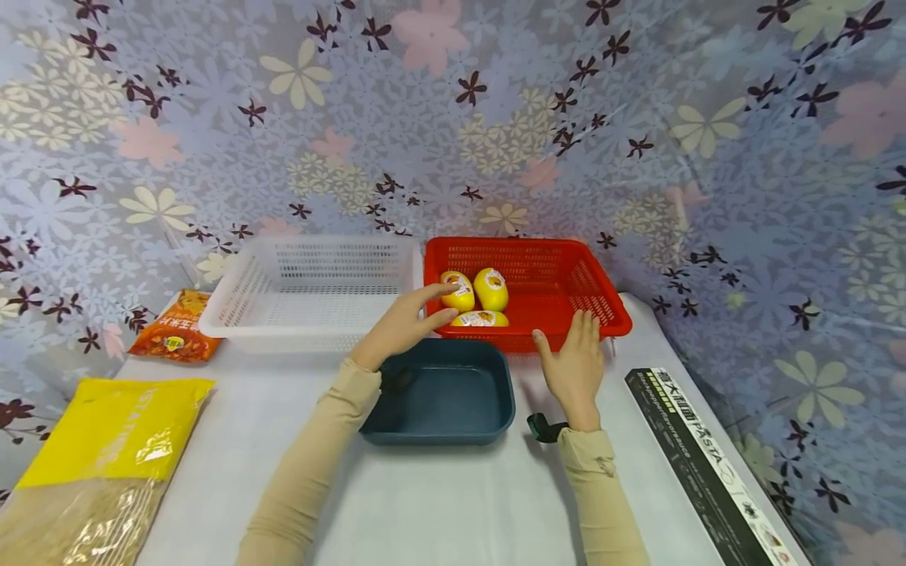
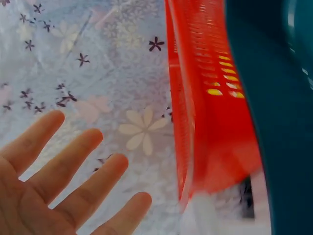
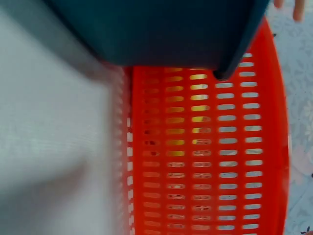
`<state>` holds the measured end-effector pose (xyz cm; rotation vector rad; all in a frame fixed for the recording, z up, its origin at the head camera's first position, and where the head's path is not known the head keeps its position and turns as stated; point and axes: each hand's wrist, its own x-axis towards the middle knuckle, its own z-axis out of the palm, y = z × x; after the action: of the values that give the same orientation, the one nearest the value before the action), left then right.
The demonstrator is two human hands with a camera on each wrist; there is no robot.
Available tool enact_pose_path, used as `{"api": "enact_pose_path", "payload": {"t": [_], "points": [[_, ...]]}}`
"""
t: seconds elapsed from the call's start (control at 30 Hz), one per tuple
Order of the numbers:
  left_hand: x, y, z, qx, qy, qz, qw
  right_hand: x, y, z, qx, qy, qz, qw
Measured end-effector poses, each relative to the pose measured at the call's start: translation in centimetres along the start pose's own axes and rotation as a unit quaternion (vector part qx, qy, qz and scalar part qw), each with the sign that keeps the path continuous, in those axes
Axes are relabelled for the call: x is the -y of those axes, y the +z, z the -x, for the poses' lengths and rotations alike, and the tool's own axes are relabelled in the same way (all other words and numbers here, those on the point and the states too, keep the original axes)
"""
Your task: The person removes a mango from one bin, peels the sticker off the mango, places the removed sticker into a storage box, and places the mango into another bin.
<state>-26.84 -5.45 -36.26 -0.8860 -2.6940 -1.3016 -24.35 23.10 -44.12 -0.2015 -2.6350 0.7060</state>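
Observation:
My left hand reaches over the back left corner of a dark teal tub, its fingertips overlapping the front of a red basket in the head view. Its fingers are extended and spread in the left wrist view, holding nothing. Inside the basket's left part lie three yellow oval items with white labels, including one yellow item near the middle. To the right of the tub, my right hand has straight fingers pointing at the basket's front rim, with nothing gripped. The basket's slotted wall fills much of the right wrist view.
A white basket adjoins the red one on the left. Further left lie an orange snack bag and a large yellow-topped bag. A long black-and-white pasta box lies along the right edge. Floral cloth hangs behind.

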Motion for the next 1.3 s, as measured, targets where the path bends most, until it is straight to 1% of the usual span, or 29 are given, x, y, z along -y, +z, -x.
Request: {"api": "enact_pose_path", "payload": {"t": [0.1,0.2,0.3,0.37,0.43,0.53,0.6,0.7,0.83,0.87,1.0,1.07,1.13,1.3], "points": [[0.4,0.5,-2.5,0.013,-0.026,0.058,0.9979,-0.1,0.6,-0.1,-0.008,-0.006,0.014,1.0],[0.9,1.1,-4.7,0.029,-0.058,0.11,0.9918,-0.2,1.0,-0.1,-0.017,-0.007,0.023,1.0],[1.2,1.8,-6.5,0.057,-0.096,0.16,0.9807,-0.2,1.3,-0.1,-0.028,-0.005,0.027,0.999],[1.2,2.3,-7.6,0.076,-0.124,0.194,0.9701,-0.2,1.4,-0.3,-0.037,-0.003,0.031,0.999],[1.2,2.9,-8.6,0.087,-0.156,0.225,0.958,-0.2,1.5,-0.4,-0.046,-0.002,0.029,0.999],[1.2,3.5,-9.7,0.096,-0.198,0.234,0.9469,-0.1,1.7,-0.5,-0.058,-0.004,0.027,0.998],[1.5,3.8,-10.2,0.103,-0.219,0.225,0.9437,-0.1,2.0,-0.5,-0.067,-0.004,0.022,0.998],[1.9,4.3,-10.5,0.118,-0.218,0.202,0.9474,-0.2,2.4,-0.6,-0.081,0.008,0.009,0.997],[2.2,4.8,-10.7,0.136,-0.202,0.171,0.9549,-0.3,2.4,-0.9,-0.098,0.042,-0.011,0.994],[2.3,4.8,-10.7,0.14,-0.203,0.165,0.9549,-0.3,2.3,-1.0,-0.1,0.048,-0.013,0.994],[2.5,5.2,-10.8,0.159,-0.205,0.099,0.9606,-0.6,2.1,-1.6,-0.099,0.059,-0.003,0.993],[2.5,5.4,-10.8,0.167,-0.203,0.08,0.9615,-0.8,2.0,-1.7,-0.098,0.06,-0.004,0.993],[2.6,5.6,-10.8,0.167,-0.201,0.068,0.9628,-0.8,2.1,-1.8,-0.1,0.06,-0.015,0.993],[3.1,6.3,-10.9,0.154,-0.198,0.066,0.9657,-0.7,2.5,-1.5,-0.121,0.06,-0.065,0.989]]}}
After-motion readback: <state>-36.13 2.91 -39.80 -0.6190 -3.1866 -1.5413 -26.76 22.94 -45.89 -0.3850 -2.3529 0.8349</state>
